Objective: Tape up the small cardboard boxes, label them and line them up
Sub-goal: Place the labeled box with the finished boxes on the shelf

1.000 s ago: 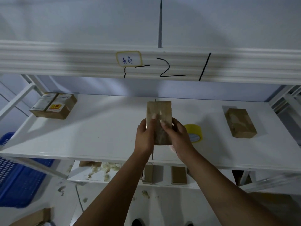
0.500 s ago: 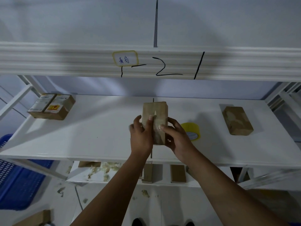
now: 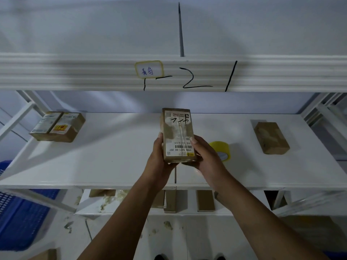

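— While I watch the head view from my desk, ask away.

— Where's the box?

— Dead centre. The small cardboard box (image 3: 177, 135) is held up between both hands over the middle of the white shelf (image 3: 112, 156). Its long axis runs twelve to six and its labelled face is turned to the camera. The print reads upside down, with the barcode at the six o'clock end and black handwritten strokes at the twelve o'clock end.

— And the grip?

— As I read it, the left hand (image 3: 159, 162) clasps the nine o'clock edge. One fingertip shows at the front and the rest are wrapped behind, out of sight. The right hand (image 3: 204, 158) takes the three o'clock edge, thumb pressed on the label, fingers curled under the bottom end.

— Tape?

— The yellow tape roll (image 3: 222, 150) lies on the shelf at three o'clock from the box, just beyond the right hand and partly hidden by it.

— Anything else?

— A plain brown box (image 3: 271, 137) lies flat at two o'clock, well apart. At ten o'clock, two labelled boxes (image 3: 57, 126) sit side by side, touching. At six o'clock, more brown boxes (image 3: 205, 200) sit on the lower shelf (image 3: 122, 209). A blue crate (image 3: 20, 218) is at eight o'clock. At twelve, the upper shelf (image 3: 75, 72) carries a yellow-bordered tag (image 3: 149, 70) beside black marker strokes.
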